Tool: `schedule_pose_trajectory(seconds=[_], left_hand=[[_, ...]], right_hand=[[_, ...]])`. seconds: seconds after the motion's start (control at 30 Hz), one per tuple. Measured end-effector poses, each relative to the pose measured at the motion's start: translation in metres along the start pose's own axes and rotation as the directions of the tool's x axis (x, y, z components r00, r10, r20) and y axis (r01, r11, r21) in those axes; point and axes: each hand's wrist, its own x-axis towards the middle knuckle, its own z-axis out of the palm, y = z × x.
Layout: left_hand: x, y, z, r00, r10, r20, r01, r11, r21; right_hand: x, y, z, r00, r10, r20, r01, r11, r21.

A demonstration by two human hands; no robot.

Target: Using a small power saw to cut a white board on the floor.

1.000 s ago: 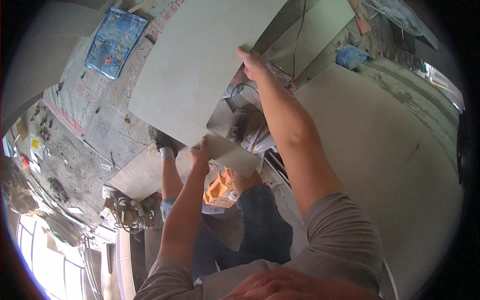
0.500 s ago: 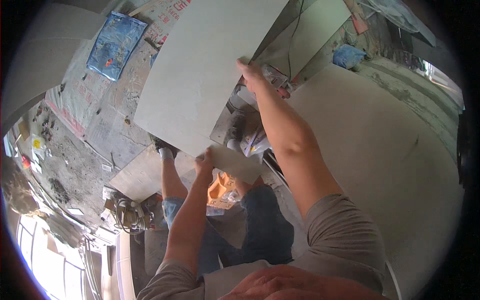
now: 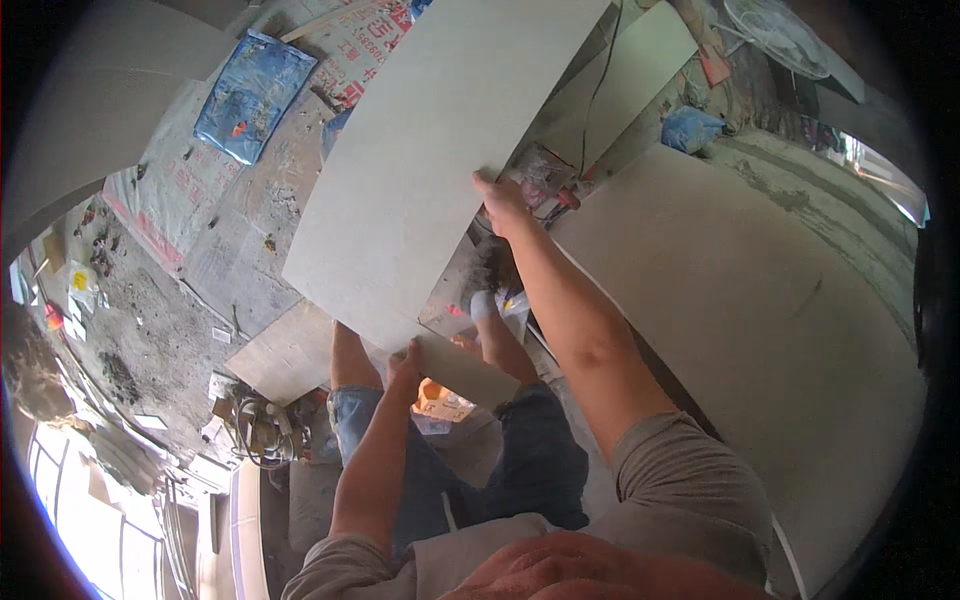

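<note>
A large, pale grey rectangular tile is held up off the floor, tilted, its smooth face toward the camera, stretching from near centre to the far edge.
</note>
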Motion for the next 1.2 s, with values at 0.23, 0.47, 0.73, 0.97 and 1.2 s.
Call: schedule_pose_trajectory(seconds=[0.23, 0.47, 0.73, 0.97, 1.2], left_hand=[[0.036, 0.008, -0.022, 0.978, -0.121, -0.168, 0.089, 0.979, -0.185], [0.013, 0.015, -0.022, 0.981, -0.093, -0.173, 0.105, 0.992, 0.065], [-0.054, -0.007, -0.032, 0.924, 0.260, -0.280, -0.240, 0.965, 0.104], [-0.085, -0.022, -0.036, 0.917, 0.300, -0.264, -0.328, 0.942, -0.068], [-0.013, -0.080, -0.131, 0.771, 0.526, -0.359, -0.540, 0.839, 0.067]], right_hand=[[-0.018, -0.011, 0.027, 0.999, 0.014, -0.037, -0.012, 0.999, 0.041], [-0.022, -0.017, 0.022, 0.998, -0.055, -0.023, 0.054, 0.998, -0.046], [-0.087, -0.018, 0.044, 0.988, -0.145, -0.047, 0.127, 0.954, -0.271], [-0.090, -0.007, 0.048, 0.957, -0.280, -0.073, 0.199, 0.820, -0.537], [-0.106, 0.026, 0.125, 0.989, -0.144, -0.044, 0.114, 0.909, -0.401]])
